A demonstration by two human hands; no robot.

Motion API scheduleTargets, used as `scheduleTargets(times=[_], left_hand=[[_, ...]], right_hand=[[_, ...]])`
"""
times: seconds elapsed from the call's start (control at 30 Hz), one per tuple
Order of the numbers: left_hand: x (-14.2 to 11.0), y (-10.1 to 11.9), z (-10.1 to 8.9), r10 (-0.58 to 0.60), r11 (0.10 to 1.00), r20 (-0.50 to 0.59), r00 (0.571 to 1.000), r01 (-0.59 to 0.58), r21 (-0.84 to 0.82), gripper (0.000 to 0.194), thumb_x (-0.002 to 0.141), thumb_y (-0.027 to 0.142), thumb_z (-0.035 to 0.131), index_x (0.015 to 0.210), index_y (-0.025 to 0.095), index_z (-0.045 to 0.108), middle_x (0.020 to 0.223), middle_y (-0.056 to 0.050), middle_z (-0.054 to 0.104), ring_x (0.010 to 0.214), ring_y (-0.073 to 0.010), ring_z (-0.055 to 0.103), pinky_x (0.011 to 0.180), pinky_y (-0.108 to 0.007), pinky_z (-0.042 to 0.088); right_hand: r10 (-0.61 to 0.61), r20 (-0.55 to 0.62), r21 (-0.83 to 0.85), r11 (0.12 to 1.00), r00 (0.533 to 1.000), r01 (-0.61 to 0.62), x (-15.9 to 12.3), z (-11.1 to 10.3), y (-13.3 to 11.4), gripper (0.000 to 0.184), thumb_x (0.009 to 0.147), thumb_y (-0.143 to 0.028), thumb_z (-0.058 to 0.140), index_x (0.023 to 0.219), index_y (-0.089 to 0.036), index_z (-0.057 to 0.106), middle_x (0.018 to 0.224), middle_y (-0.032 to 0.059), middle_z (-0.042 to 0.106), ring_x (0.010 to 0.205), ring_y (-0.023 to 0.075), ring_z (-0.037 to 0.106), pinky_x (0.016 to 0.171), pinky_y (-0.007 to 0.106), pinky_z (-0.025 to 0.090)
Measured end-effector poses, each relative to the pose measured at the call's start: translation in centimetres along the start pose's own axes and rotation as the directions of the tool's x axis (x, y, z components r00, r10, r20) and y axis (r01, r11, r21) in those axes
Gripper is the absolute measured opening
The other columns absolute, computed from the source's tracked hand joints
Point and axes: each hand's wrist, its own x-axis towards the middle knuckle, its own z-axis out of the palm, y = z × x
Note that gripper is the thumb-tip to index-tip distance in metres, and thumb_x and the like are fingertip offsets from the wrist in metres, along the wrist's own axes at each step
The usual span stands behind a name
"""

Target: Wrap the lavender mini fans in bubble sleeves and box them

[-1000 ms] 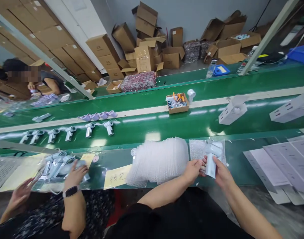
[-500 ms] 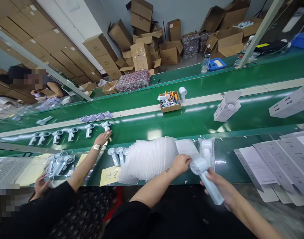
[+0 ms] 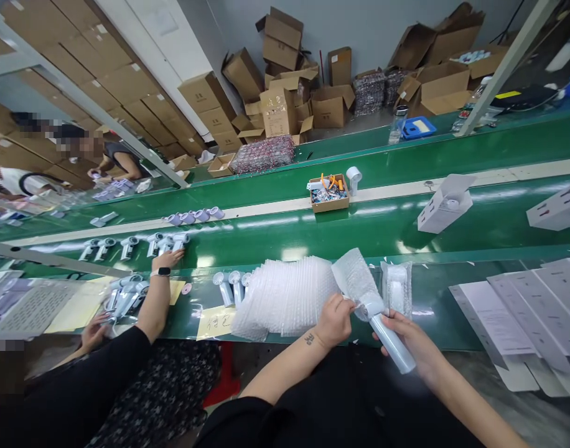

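My left hand [image 3: 336,318] pinches the open edge of a bubble-wrap bag [image 3: 357,274]. The round head of a pale blue handheld fan [image 3: 393,345] is partly inside that bag's mouth. Around the fan's handle, near the head, my right hand [image 3: 404,333] is closed, and the handle's end points toward my body. Left of the hands a fanned stack of bubble-wrap bags [image 3: 289,295] lies on the green bench. A bagged fan [image 3: 397,289] rests just beyond my right hand. Several bare fans [image 3: 224,289] lie at the stack's left end.
A co-worker's hand [image 3: 169,258] touches fans on the green belt [image 3: 266,233] at left. A small carton of parts [image 3: 331,202] and white boxes [image 3: 446,205] stand on the belt. Flat white cartons [image 3: 513,311] lie at right, beside a handwritten yellow note's [image 3: 214,322] bench.
The fan's head has gone from outside the bag into its mouth, and the bag has lifted off the stack. The co-worker's hand has slid a fan leftward to the others.
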Motion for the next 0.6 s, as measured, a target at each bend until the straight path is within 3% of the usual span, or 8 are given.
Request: scheduleTargets(times=[0.1, 0.23, 0.37, 0.4, 0.47, 0.53, 0.6], left_hand=[[-0.4, -0.5, 0.4, 0.072, 0.994, 0.093, 0.993, -0.078, 0.071, 0.017, 0.081, 0.01, 0.04, 0.083, 0.014, 0.057, 0.071, -0.006, 0.05, 0.07, -0.0168, 0.046, 0.064, -0.028, 0.042], [-0.3, -0.5, 1.3, 0.122, 0.991, 0.21, 0.97, -0.132, 0.034, 0.018, 0.075, 0.007, 0.041, 0.083, 0.014, 0.056, 0.075, -0.007, 0.054, 0.073, -0.0169, 0.05, 0.068, -0.028, 0.045], [-0.1, 0.6, 1.5, 0.204, 0.978, 0.42, 0.884, -0.206, -0.042, 0.023, 0.074, 0.009, 0.045, 0.092, 0.012, 0.058, 0.083, -0.009, 0.057, 0.082, -0.0192, 0.052, 0.076, -0.031, 0.045], [0.0, 0.9, 1.5, 0.174, 0.985, 0.483, 0.858, -0.162, -0.065, 0.022, 0.075, 0.01, 0.046, 0.092, 0.012, 0.059, 0.083, -0.009, 0.058, 0.082, -0.0189, 0.052, 0.076, -0.03, 0.045], [0.6, 1.2, 1.5, 0.015, 0.992, 0.577, 0.817, 0.061, -0.113, 0.017, 0.078, 0.013, 0.047, 0.088, 0.013, 0.061, 0.082, -0.007, 0.061, 0.078, -0.0163, 0.054, 0.073, -0.027, 0.045], [1.5, 1.6, 1.8, -0.16, 0.923, 0.626, 0.763, 0.34, -0.179, 0.015, 0.081, 0.018, 0.049, 0.086, 0.013, 0.062, 0.08, -0.003, 0.062, 0.073, -0.0126, 0.055, 0.069, -0.022, 0.044], [2.4, 2.1, 2.3, -0.257, 0.821, 0.643, 0.721, 0.514, -0.248, 0.016, 0.081, 0.022, 0.052, 0.086, 0.013, 0.064, 0.077, -0.001, 0.063, 0.069, -0.0104, 0.055, 0.065, -0.019, 0.042]], right_hand=[[-0.007, -0.057, -0.004, 1.0, 0.998, 0.007, -0.6, 0.2, 0.2, 0.046, 0.071, -0.028, 0.072, 0.109, -0.024, 0.046, 0.077, 0.0008, 0.062, 0.069, 0.0196, 0.063, 0.046, 0.029, 0.052], [0.017, -0.162, -0.048, 0.999, 0.987, -0.025, -1.4, -0.6, 0.8, 0.062, 0.068, -0.029, 0.074, 0.12, -0.028, 0.04, 0.079, 0.0007, 0.065, 0.068, 0.0208, 0.065, 0.049, 0.032, 0.055], [-0.035, -0.198, -0.038, 0.999, 0.98, 0.028, -1.4, -1.2, 1.1, 0.057, 0.067, -0.03, 0.075, 0.114, -0.025, 0.042, 0.071, 0.0007, 0.064, 0.068, 0.0228, 0.065, 0.047, 0.032, 0.054], [-0.049, -0.209, -0.019, 0.999, 0.977, 0.046, -1.2, -1.2, 1.2, 0.052, 0.067, -0.029, 0.075, 0.108, -0.024, 0.044, 0.07, 0.0004, 0.064, 0.067, 0.022, 0.065, 0.047, 0.031, 0.055], [-0.032, -0.241, 0.035, 0.999, 0.97, 0.042, -0.8, -1.2, 1.2, 0.04, 0.069, -0.028, 0.074, 0.097, -0.023, 0.045, 0.068, 0.0001, 0.063, 0.061, 0.0191, 0.064, 0.049, 0.029, 0.055], [0.021, -0.253, 0.091, 0.996, 0.967, 0.002, -0.2, -1.2, 1.2, 0.032, 0.072, -0.025, 0.07, 0.09, -0.022, 0.045, 0.068, -0.0001, 0.063, 0.056, 0.0166, 0.063, 0.05, 0.028, 0.055], [0.076, -0.239, 0.131, 0.99, 0.968, -0.046, 0.5, -1.4, 1.0, 0.025, 0.074, -0.021, 0.067, 0.086, -0.021, 0.045, 0.067, -0.0006, 0.063, 0.054, 0.0153, 0.062, 0.05, 0.027, 0.054]])
